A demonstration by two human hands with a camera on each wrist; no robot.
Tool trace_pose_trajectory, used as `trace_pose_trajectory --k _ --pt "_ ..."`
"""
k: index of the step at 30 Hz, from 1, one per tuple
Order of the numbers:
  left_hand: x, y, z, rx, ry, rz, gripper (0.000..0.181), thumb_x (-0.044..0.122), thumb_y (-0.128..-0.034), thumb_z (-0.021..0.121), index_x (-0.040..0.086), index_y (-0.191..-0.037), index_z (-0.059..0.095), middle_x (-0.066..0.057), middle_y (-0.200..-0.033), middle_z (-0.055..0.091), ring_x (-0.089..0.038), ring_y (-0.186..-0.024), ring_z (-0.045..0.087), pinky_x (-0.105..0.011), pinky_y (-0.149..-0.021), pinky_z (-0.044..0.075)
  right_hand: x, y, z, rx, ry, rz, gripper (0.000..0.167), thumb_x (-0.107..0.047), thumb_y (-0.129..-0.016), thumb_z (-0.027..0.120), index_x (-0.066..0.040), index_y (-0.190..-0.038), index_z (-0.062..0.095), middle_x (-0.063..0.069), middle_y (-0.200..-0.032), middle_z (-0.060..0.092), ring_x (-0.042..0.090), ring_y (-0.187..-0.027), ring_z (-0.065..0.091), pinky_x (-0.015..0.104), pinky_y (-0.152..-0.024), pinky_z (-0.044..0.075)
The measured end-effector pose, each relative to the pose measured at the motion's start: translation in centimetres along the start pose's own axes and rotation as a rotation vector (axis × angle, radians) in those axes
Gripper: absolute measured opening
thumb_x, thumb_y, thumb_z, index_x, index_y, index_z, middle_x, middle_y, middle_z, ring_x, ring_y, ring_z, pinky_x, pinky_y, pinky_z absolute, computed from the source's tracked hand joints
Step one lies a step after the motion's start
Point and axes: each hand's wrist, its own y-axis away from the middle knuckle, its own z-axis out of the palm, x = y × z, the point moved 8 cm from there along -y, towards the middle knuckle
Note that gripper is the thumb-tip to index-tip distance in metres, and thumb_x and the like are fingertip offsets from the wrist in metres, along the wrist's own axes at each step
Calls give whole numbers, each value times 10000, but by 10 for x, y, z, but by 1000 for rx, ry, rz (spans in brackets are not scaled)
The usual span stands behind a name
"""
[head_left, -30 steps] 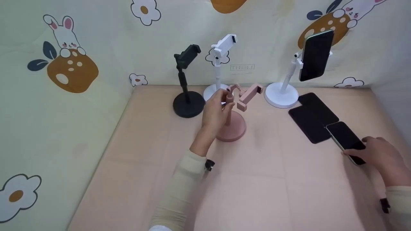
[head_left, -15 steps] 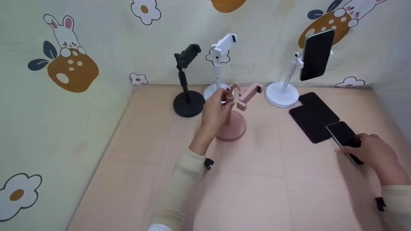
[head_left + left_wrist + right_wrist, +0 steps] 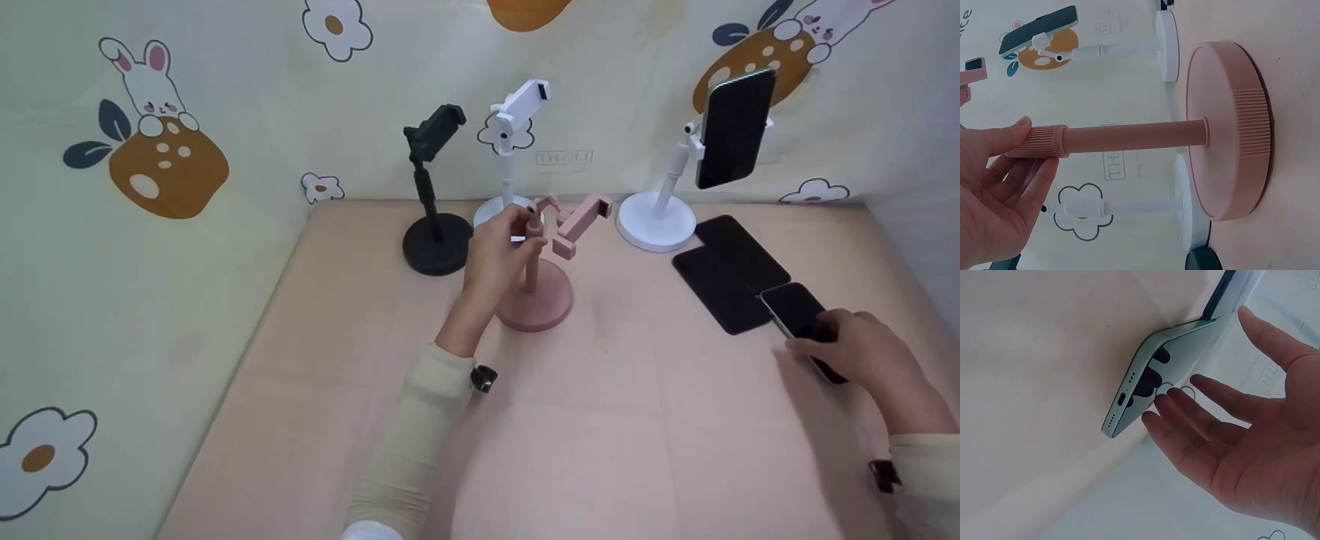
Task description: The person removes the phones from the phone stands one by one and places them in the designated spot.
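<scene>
My left hand (image 3: 491,259) holds the upper post of a pink phone stand (image 3: 536,300). Thumb and fingers pinch its ribbed collar (image 3: 1044,140) in the left wrist view, while the round base stays on the table. The stand's tilted clamp (image 3: 581,227) has no phone in it. To the right, a smartphone (image 3: 795,304) lies flat with its dark screen up. Over its near half hovers my right hand (image 3: 870,352); the right wrist view shows the fingers (image 3: 1185,455) spread above the screen, apart from the phone.
A black phone stand (image 3: 437,244) and a white phone stand (image 3: 506,166) stand behind my left hand. Another white stand (image 3: 658,221) bears an upright phone (image 3: 736,129). Two dark phones (image 3: 724,291) lie side by side, close to the smartphone. A patterned wall covering (image 3: 247,90) borders the table.
My right hand has shifted a little left and farther up over the phone. The left hand keeps its hold on the pink stand, which has not visibly moved.
</scene>
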Motion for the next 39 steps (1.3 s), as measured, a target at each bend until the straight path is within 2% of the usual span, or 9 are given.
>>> trace_pose_trajectory --k 5,16,22,29,33,39 --pt "3 -1 0 24 13 22 305 211 -888 747 156 -1165 632 -10 -1116 705 -109 -1061 679 -237 -922 572 1 -1 2 -11 -2 14 894 -548 -900 642 213 -1309 412 450 -1160 465 496 -950 517 610 -787 458" --pt "15 -12 3 36 35 56 301 186 -905 731 135 -1188 640 -16 -1141 705 -104 -1086 675 -197 -919 561 0 -1 1 -7 -11 -5 877 -552 -913 628 207 -1303 425 439 -1163 506 493 -954 539 612 -787 461" --pt "21 -20 6 53 43 101 320 167 -893 738 106 -1195 655 -37 -1151 723 -119 -1087 688 -194 -916 560 0 -1 0 -4 -9 -7 862 -541 -914 633 209 -1289 436 417 -1133 545 476 -934 560 584 -764 470" --pt "26 -26 16 28 53 100 308 156 -926 700 128 -1228 647 -27 -1216 706 -120 -1152 667 -187 -951 540 2 0 2 -12 -18 1 883 -550 -915 628 219 -1297 423 423 -1143 529 474 -937 555 574 -761 478" --pt "31 -31 21 30 64 124 325 103 -936 682 111 -1258 641 -42 -1260 696 -139 -1188 660 -188 -961 535 2 1 1 -3 -20 -1 867 -538 -922 627 215 -1301 424 411 -1126 532 451 -916 555 551 -744 480" --pt "38 -39 30 35 92 168 353 74 -947 659 93 -1298 628 -60 -1307 679 -154 -1215 651 -171 -968 525 2 4 -2 32 -19 11 841 -511 -928 629 205 -1313 414 431 -1170 497 507 -976 524 625 -814 456"
